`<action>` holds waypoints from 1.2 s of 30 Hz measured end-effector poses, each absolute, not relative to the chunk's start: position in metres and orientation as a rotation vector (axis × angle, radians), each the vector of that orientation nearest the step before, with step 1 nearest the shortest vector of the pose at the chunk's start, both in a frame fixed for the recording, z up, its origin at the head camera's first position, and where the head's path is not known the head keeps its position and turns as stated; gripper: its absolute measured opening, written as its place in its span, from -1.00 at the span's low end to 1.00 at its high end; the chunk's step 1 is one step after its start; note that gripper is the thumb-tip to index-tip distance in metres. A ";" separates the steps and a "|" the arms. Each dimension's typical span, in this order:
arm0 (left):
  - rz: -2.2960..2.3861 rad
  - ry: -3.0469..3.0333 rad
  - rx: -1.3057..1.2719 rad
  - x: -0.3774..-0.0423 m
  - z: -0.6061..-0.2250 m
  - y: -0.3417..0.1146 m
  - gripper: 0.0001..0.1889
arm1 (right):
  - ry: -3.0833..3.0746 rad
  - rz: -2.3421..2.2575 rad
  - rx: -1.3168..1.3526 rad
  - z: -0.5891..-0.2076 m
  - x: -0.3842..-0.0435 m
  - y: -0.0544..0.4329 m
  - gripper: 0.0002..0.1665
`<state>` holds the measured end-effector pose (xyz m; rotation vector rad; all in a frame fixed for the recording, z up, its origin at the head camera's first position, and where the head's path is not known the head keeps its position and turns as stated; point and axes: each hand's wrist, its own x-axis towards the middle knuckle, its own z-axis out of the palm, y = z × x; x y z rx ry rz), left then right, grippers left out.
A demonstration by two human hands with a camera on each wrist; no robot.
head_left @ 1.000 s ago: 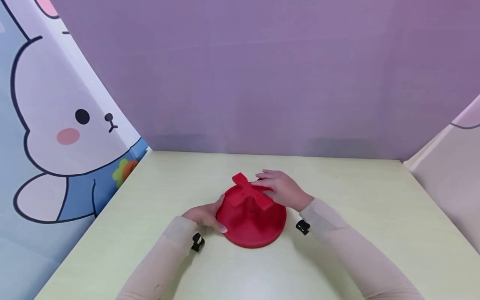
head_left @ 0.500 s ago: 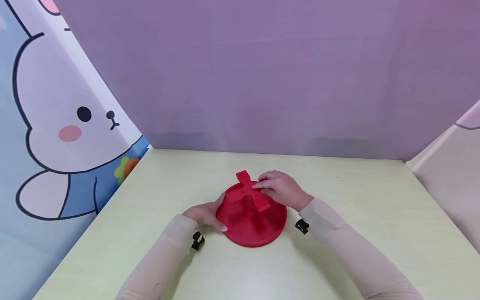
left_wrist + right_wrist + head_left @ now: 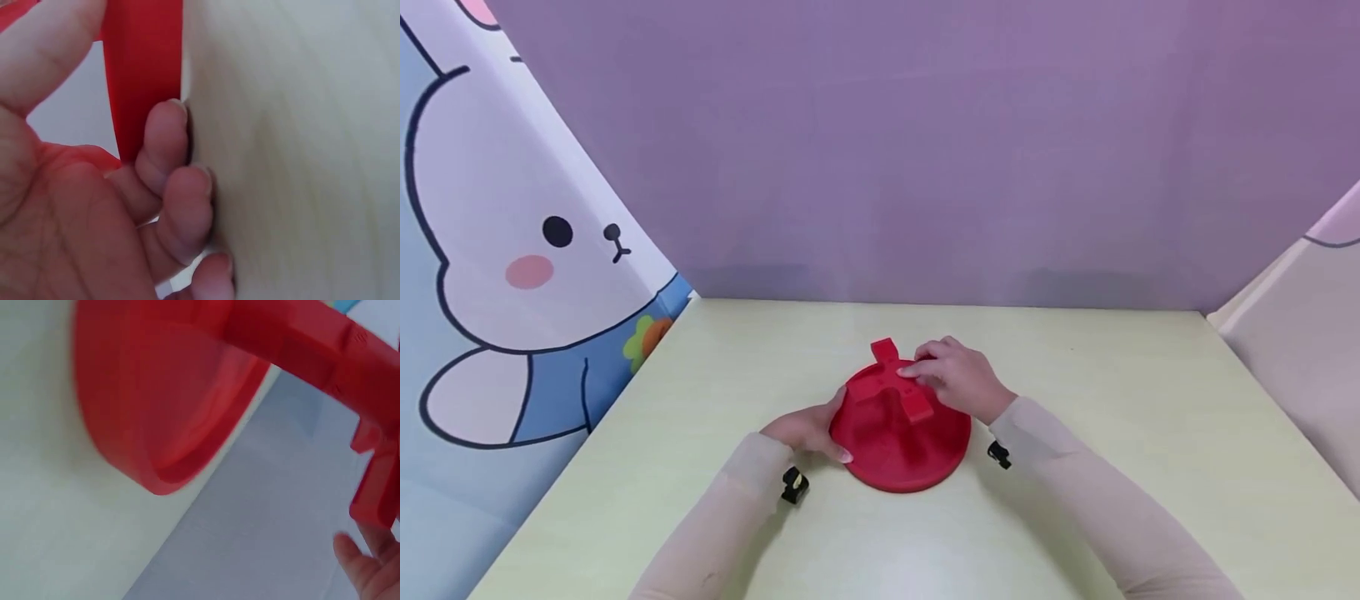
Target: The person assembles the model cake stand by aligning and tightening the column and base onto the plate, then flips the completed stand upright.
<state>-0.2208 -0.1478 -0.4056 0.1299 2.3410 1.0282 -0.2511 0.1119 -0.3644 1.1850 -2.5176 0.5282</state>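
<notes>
A red round base (image 3: 900, 467) with a raised rim stands on the table in front of me. From its middle rises a post that carries a red cross-shaped top (image 3: 891, 383) with blocky arms. My left hand (image 3: 808, 429) holds the base's left side, thumb in front and fingers farther back along the rim. In the left wrist view, curled fingers (image 3: 167, 134) lie against the red side wall, close to the tabletop. My right hand (image 3: 958, 375) grips the cross's right arm, which it mostly hides; its index finger lies on the top near the centre.
The pale wooden table (image 3: 1112, 400) extends around the base. A purple wall (image 3: 925, 167) closes off the back, with a rabbit-print panel (image 3: 490, 250) at left and a pale panel (image 3: 1300, 350) at right. Both wrists wear small black devices (image 3: 794, 485).
The cross-shaped top has turned a little clockwise, with my right hand's fingers shifting along on it. The left hand and the base stay in place.
</notes>
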 end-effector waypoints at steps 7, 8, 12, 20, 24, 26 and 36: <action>0.981 2.365 0.223 -0.217 -0.407 -0.153 0.21 | -2.463 0.603 1.011 -0.371 -0.250 0.121 -0.53; 0.987 2.353 0.257 -0.216 -0.407 -0.155 0.21 | -2.451 0.659 0.962 -0.374 -0.249 0.124 -0.55; 1.030 2.276 0.381 -0.215 -0.406 -0.166 0.17 | -2.419 0.895 0.757 -0.384 -0.247 0.136 -0.60; 1.057 2.159 0.145 -0.224 -0.397 -0.177 -0.04 | -2.823 1.150 0.452 -0.396 -0.250 0.162 -0.52; 1.077 2.143 0.054 -0.227 -0.397 -0.180 -0.06 | -3.050 1.323 0.447 -0.400 -0.252 0.167 -0.42; 1.088 2.124 0.045 -0.229 -0.397 -0.181 -0.05 | -3.123 1.387 0.432 -0.404 -0.252 0.167 -0.38; 1.218 1.953 0.043 -0.237 -0.407 -0.175 -0.06 | -3.250 1.579 0.287 -0.422 -0.247 0.165 -0.11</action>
